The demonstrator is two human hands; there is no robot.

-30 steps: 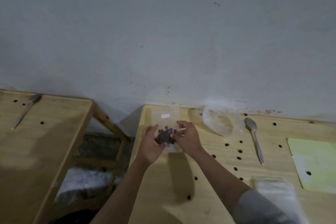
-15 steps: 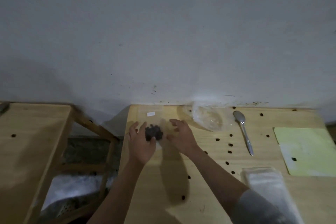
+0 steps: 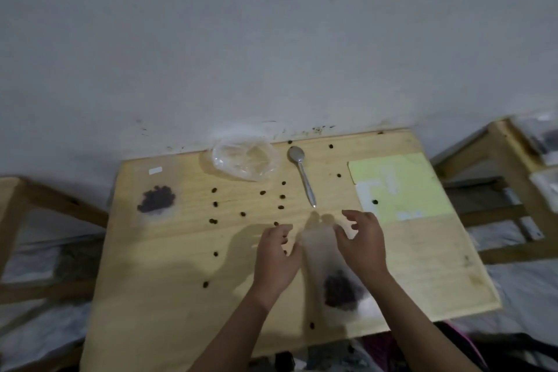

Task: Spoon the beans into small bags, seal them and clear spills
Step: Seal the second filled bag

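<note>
A small clear bag with dark beans (image 3: 155, 199) lies flat at the table's far left, with no hand on it. A second clear bag (image 3: 320, 251) lies near the front middle, its beans (image 3: 339, 291) heaped at the near end. My left hand (image 3: 276, 260) is at the left of this bag's top end and my right hand (image 3: 363, 246) at the right. Both have loosely curled fingers; blur hides whether they touch the bag. A metal spoon (image 3: 303, 177) lies beyond the hands. An empty, crumpled clear plastic bag (image 3: 244, 157) sits at the back edge.
The wooden table (image 3: 151, 296) stands against a grey wall. Several dark spots (image 3: 214, 220) dot its top; beans or holes, I cannot tell which. A yellow-green sheet (image 3: 401, 187) lies at the right. Other wooden tables stand at the left (image 3: 7, 190) and right (image 3: 513, 145).
Both hands have let go of the filled bag at the far left and moved to the near middle beside the second bag. The view has swung to the right.
</note>
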